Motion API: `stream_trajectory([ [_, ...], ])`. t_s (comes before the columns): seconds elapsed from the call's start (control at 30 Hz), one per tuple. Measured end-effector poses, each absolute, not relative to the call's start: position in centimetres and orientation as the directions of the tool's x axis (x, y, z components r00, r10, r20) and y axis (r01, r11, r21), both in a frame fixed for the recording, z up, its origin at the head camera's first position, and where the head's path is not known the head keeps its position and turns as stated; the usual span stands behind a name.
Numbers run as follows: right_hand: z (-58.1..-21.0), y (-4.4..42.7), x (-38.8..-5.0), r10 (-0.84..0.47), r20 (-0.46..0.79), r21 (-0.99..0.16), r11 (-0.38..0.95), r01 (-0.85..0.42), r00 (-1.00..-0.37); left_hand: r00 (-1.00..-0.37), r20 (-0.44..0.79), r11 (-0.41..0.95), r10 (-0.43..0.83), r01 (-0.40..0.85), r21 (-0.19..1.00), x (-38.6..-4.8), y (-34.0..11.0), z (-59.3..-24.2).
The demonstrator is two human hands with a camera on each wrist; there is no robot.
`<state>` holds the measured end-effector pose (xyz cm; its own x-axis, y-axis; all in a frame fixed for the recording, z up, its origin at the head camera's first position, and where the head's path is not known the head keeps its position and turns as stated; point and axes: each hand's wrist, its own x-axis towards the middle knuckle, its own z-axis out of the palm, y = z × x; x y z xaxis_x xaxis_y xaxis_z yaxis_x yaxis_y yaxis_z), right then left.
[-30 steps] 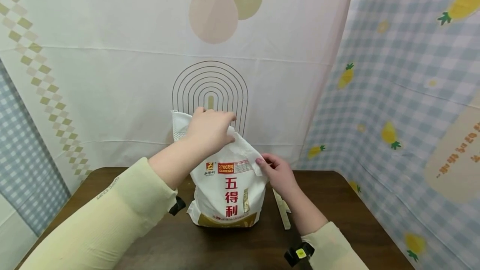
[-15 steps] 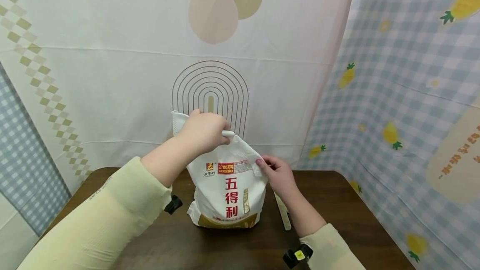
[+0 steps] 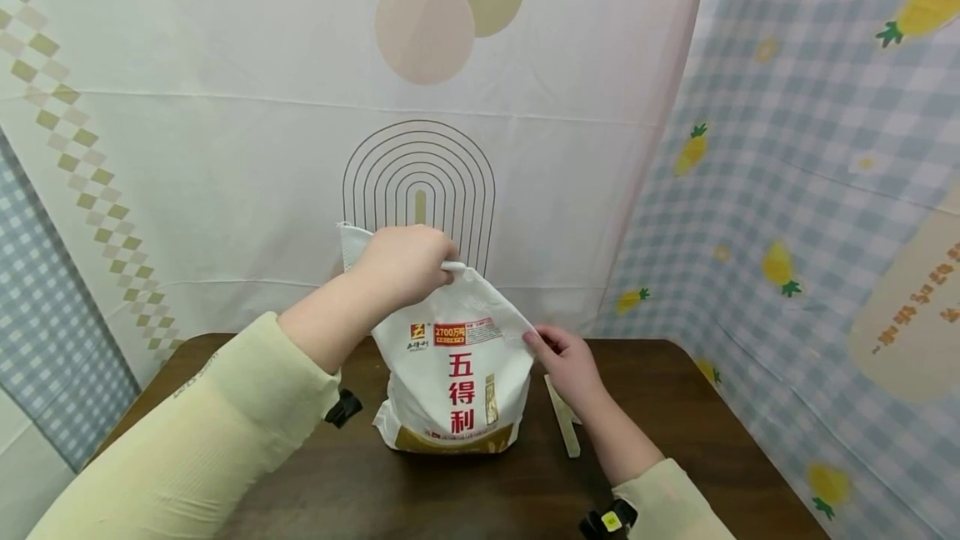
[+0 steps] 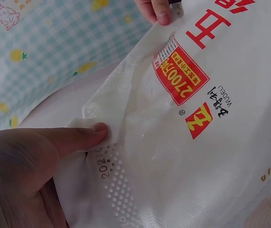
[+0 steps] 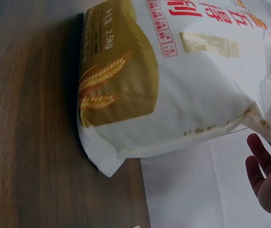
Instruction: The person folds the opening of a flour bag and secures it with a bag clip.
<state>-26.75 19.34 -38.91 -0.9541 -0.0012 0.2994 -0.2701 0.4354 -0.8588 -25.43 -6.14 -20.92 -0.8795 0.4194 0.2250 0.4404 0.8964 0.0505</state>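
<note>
White woven-looking plastic makes up the bag (image 3: 468, 361) I am watching, red characters down its front and a gold band at its foot. It stands on the brown wooden table (image 3: 337, 490), about midway between the left and right edges and forward of the far edge, where both arms reach it easily.

Through the head camera I see the left hand (image 3: 405, 265) at the top of the bag. The left wrist view shows its thumb (image 4: 85, 137) pressed on the front of the top edge, the other fingers curled behind, so the rim is pinched between; I take this to be what keeps the slack upper part upright, since only the lower part looks filled.

The right hand (image 3: 570, 363) pinches the bag's right side edge lower down, thumb in front. In the right wrist view its outer fingers (image 5: 255, 175) are spread away from the cloth; I judge a light grip, enough to draw the edge taut. Whether the mouth is sealed I cannot tell.

A pale strip (image 3: 564, 423) lies between the bag and the table's right edge, beside the right forearm, perhaps laid aside there; I cannot make out what it is.
</note>
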Motion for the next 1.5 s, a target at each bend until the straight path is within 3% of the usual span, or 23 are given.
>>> stream_trajectory([
  [0.63, -39.7, 20.5, -27.1, 0.064, 0.3, -0.848, 0.474, -0.235, -0.952, -0.897, 0.202, 0.889, 0.394, 0.428, 0.164, -25.6, -6.8, -21.1],
  [0.9, -39.5, 20.9, -27.1, 0.02, 0.31, -0.832, 0.489, -0.261, -0.951, -0.902, 0.202, 0.89, 0.382, 0.418, 0.181, -25.3, -7.0, -20.9],
  [1.23, -39.2, 21.0, -26.4, 0.002, 0.217, -0.906, 0.373, -0.2, -0.976, -0.895, 0.223, 0.888, 0.387, 0.426, 0.17, -25.0, -7.0, -21.0],
  [1.5, -39.4, 20.9, -26.3, -0.044, 0.23, -0.928, 0.289, -0.233, -0.972, -0.89, 0.24, 0.886, 0.388, 0.432, 0.169, -24.8, -6.9, -21.2],
])
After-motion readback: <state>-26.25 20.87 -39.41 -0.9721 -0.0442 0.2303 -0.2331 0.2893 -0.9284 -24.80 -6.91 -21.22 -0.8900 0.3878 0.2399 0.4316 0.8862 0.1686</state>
